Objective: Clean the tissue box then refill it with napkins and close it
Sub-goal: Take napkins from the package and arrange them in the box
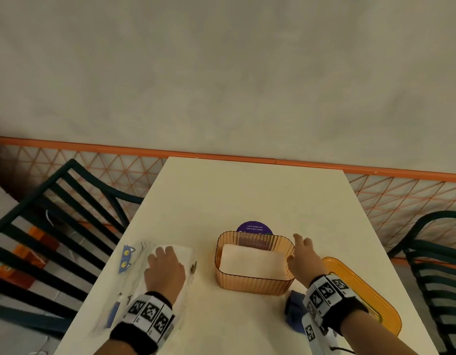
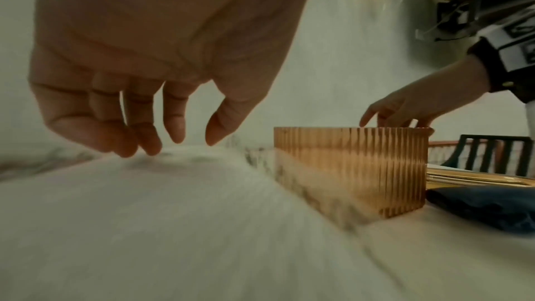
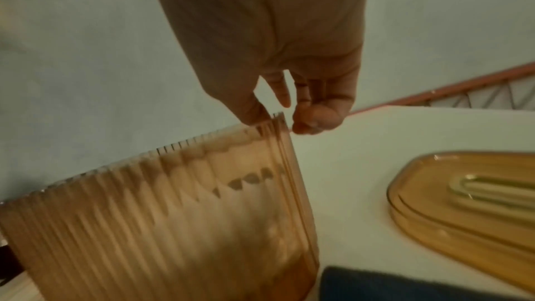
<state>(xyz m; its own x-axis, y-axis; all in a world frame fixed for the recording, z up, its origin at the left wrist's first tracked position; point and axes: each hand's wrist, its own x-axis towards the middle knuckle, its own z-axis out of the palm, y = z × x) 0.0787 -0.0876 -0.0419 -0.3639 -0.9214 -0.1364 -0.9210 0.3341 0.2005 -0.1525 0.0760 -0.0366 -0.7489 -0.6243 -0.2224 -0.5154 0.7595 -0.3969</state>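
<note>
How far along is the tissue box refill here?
Partly filled: white napkins already lie in the ribbed amber plastic box. In hand: left hand reaches over the napkin pack; right hand touches the box rim. Left: the amber lid lies off on the table beside a blue cloth.

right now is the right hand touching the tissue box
Touching: in the right wrist view the right hand has its thumb against the rim corner of the tissue box.

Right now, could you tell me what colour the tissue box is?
The tissue box is translucent amber-orange with vertical ribbing, clearest in the left wrist view.
</note>
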